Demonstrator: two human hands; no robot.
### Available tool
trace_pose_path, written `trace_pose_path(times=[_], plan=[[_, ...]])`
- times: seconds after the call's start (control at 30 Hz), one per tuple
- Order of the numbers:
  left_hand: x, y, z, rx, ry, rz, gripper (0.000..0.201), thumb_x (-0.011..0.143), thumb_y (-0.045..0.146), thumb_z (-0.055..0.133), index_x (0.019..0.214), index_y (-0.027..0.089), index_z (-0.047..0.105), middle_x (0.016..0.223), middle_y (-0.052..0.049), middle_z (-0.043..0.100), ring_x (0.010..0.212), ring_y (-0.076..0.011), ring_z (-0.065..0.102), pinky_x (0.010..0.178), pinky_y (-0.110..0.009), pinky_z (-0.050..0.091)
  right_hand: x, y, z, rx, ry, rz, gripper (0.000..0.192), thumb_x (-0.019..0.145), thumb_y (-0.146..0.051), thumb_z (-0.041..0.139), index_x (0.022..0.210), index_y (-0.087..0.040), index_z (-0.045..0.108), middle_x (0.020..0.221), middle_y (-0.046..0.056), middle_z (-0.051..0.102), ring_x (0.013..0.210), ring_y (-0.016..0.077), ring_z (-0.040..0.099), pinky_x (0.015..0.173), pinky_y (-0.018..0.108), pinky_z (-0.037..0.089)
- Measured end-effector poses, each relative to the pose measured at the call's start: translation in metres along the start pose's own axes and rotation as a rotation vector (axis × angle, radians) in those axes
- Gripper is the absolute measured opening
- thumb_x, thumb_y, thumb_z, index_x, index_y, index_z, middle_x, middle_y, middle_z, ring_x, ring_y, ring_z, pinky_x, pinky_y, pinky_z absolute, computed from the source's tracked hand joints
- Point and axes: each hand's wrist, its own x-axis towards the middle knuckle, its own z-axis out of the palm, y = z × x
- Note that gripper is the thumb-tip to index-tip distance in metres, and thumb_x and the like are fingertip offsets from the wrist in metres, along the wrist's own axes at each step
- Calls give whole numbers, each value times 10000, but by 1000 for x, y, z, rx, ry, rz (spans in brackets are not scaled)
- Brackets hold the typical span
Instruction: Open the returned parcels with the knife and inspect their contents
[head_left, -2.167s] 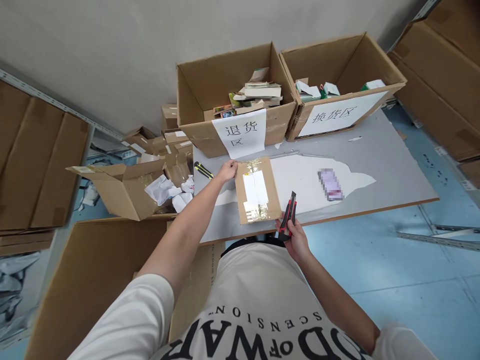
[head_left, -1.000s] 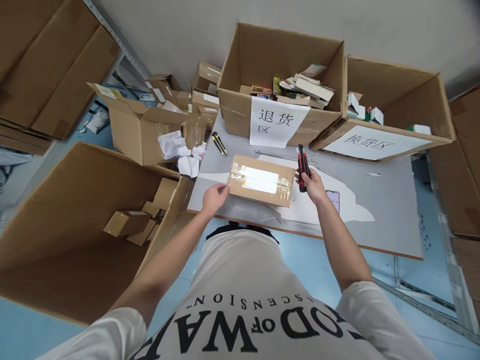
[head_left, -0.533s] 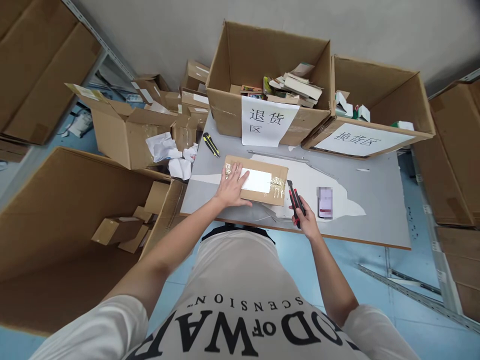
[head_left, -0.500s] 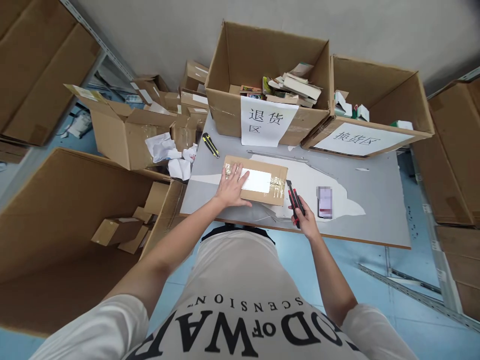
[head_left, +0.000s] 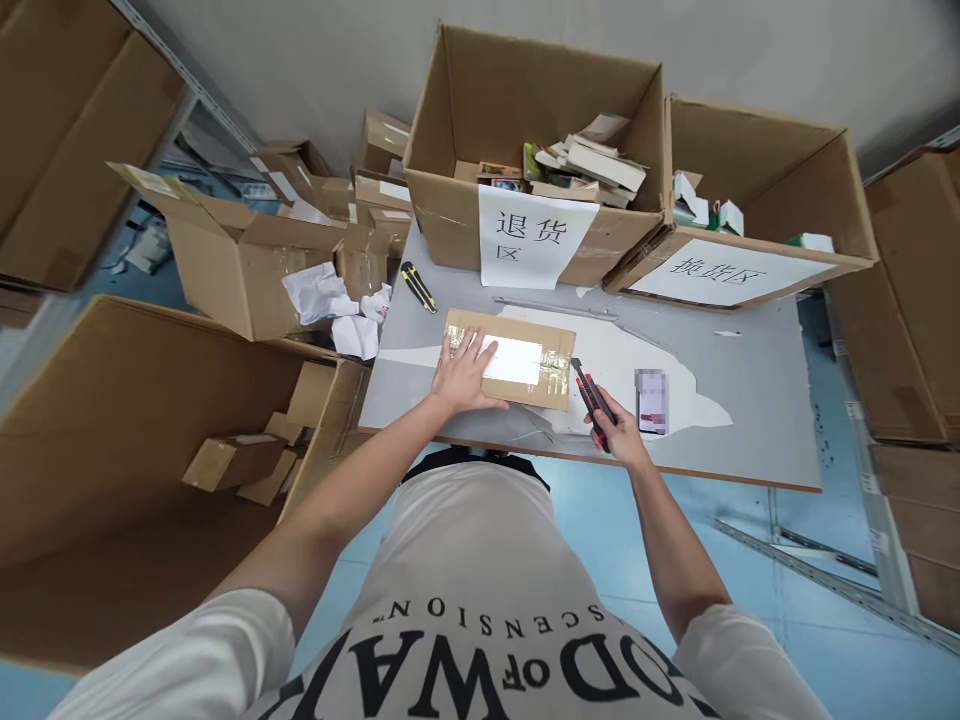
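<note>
A taped cardboard box [head_left: 556, 345] with a white label [head_left: 517, 362] lies on the grey table [head_left: 757, 400]. My left hand [head_left: 466, 372] rests flat on the box's left part, fingers spread, covering some of the label's edge. Closed round a black and red utility knife [head_left: 589, 390] is my right hand [head_left: 616, 428], just right of the box. The knife's tip points up and left, close to the box's right end; whether it touches the box I cannot tell. Under the box lies a white, cut-marked sheet [head_left: 645, 350].
A phone [head_left: 652, 402] lies right of my right hand. A yellow and black utility knife [head_left: 418, 287] is at the table's left. Behind stand two large labelled cartons [head_left: 450, 225] [head_left: 780, 180] holding books and small boxes. A big open carton [head_left: 67, 400] with small boxes stands at left.
My right hand and the utility knife have shifted slightly right and turned a little. My left hand stays on the box. The camera's view has moved slightly.
</note>
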Motion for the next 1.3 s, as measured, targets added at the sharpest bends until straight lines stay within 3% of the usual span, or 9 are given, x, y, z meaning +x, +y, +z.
trace_pose_path(times=[0.5, 0.77, 0.87, 0.97, 1.1, 1.2, 1.3], plan=[[3, 1, 3, -1, -78, -52, 1213, 590, 829, 558, 1508, 124, 194, 1581, -181, 107, 1454, -384, 64, 1134, -592, -30, -8, -19, -24, -150, -175, 114, 750, 835, -483, 579, 1487, -241, 296, 652, -53, 511, 384, 58, 408, 343, 205, 339], [4, -1, 6, 1, -57, -56, 1232, 581, 829, 556, 1509, 110, 184, 1582, -176, 103, 1455, -377, 68, 1142, -583, -33, -29, 0, -23, -169, -325, 188, 713, 865, -479, 557, 1482, -221, 309, 685, -27, 548, 389, 65, 445, 352, 207, 343], [4, -2, 7, 9, -38, -43, 1229, 581, 827, 555, 1507, 106, 191, 1582, -174, 108, 1454, -382, 72, 1143, -586, -33, -36, 5, -26, -142, -278, 174, 704, 869, -496, 551, 1480, -243, 308, 717, -19, 567, 405, 68, 456, 365, 214, 361], [3, -3, 9, 16, -9, -28, 1205, 597, 809, 560, 1503, 100, 204, 1577, -181, 127, 1449, -393, 86, 1141, -595, -28, -45, 10, -45, -144, -196, 158, 724, 854, -516, 562, 1476, -241, 312, 727, -14, 576, 415, 78, 459, 369, 226, 377], [-2, -2, 11, 36, 46, -3, 1145, 627, 774, 569, 1489, 94, 246, 1565, -197, 170, 1444, -398, 116, 1138, -605, -14, -48, 30, -70, -230, 48, 98, 733, 873, -548, 484, 1498, -240, 255, 844, 30, 618, 466, 103, 491, 434, 270, 433], [-6, -2, 13, 52, 97, 27, 1080, 649, 744, 577, 1464, 88, 308, 1548, -209, 218, 1439, -386, 161, 1150, -582, 23, -35, 52, -65, -412, 186, 45, 660, 915, -512, 351, 1504, -233, 248, 1018, 86, 632, 625, 152, 568, 616, 341, 512], [-10, -2, 14, 68, 141, 72, 979, 686, 701, 577, 1427, 93, 379, 1528, -210, 275, 1432, -363, 212, 1166, -545, 57, -13, 69, -41, -650, 201, -18, 609, 924, -408, 292, 1505, -231, 254, 1167, 113, 578, 918, 213, 592, 857, 401, 486]])
